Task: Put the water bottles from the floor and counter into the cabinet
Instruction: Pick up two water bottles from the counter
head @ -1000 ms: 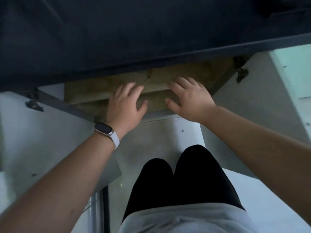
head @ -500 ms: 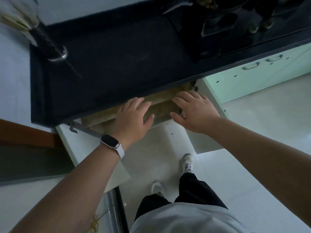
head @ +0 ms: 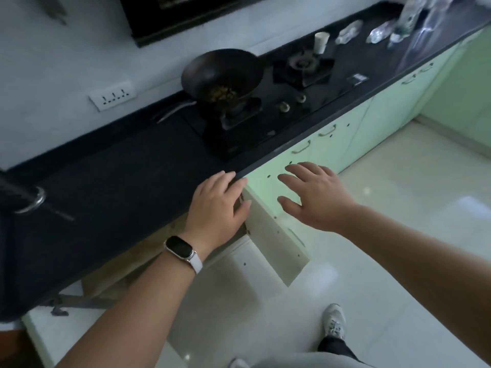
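Note:
Several clear water bottles lie and stand on the far right end of the black counter: one (head: 348,31) lying down, another (head: 380,33) beside it, and a taller one (head: 407,15), all blurred. Under the counter the cabinet stands with both doors swung out, and its right door (head: 276,235) hangs just below my hands. My left hand (head: 219,205), with a watch on the wrist, hovers at the counter's front edge, empty with fingers spread. My right hand (head: 314,193) is spread in front of a pale green cabinet front, holding nothing. The cabinet's inside is hidden by the counter.
A black wok (head: 221,74) with food sits on the left burner of a gas hob (head: 265,102). A white cup (head: 321,42) stands behind the right burner. A wall socket (head: 113,95) is at the left. The cabinet's left door (head: 53,338) sticks out low. My shoe (head: 334,321) is on the white floor.
The view has lifted from the open cabinet to the counter and hob. Both hands have come up and out of the cabinet opening to counter-edge height, still empty.

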